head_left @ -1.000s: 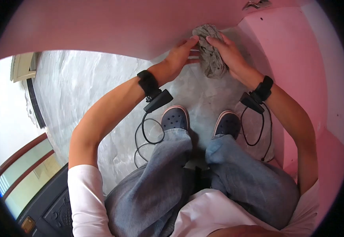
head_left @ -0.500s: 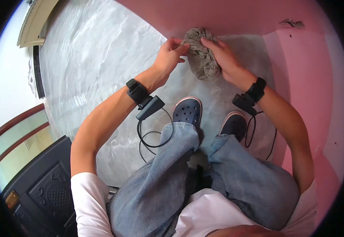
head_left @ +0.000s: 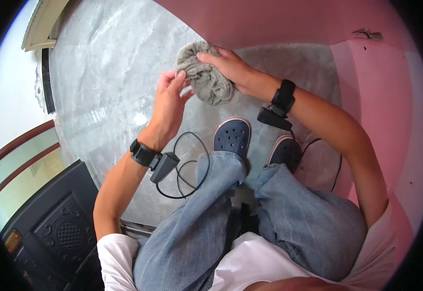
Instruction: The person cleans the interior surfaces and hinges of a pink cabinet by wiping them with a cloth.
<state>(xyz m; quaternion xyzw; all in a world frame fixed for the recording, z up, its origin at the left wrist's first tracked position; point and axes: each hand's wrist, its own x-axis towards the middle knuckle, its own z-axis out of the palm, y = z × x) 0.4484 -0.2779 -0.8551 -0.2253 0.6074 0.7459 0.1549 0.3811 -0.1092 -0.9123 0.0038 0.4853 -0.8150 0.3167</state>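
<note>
A bunched grey-brown cloth with gathered, wrinkled folds is held up in front of me, above the floor. My right hand grips its upper right side, thumb on top and the other fingers out of sight behind it. At the cloth's left edge, my left hand pinches the fabric with its thumb and a finger, while its other fingers are loosely curled below.
A pink panel rises in front, joined to a pink wall on the right. Grey marble-look floor spreads out left. A dark carved door stands at lower left. Cables hang from the wrist devices.
Both hands have carried the cloth to the left and slightly down. The left hand has turned more upright, and the cloth looks lighter there.
</note>
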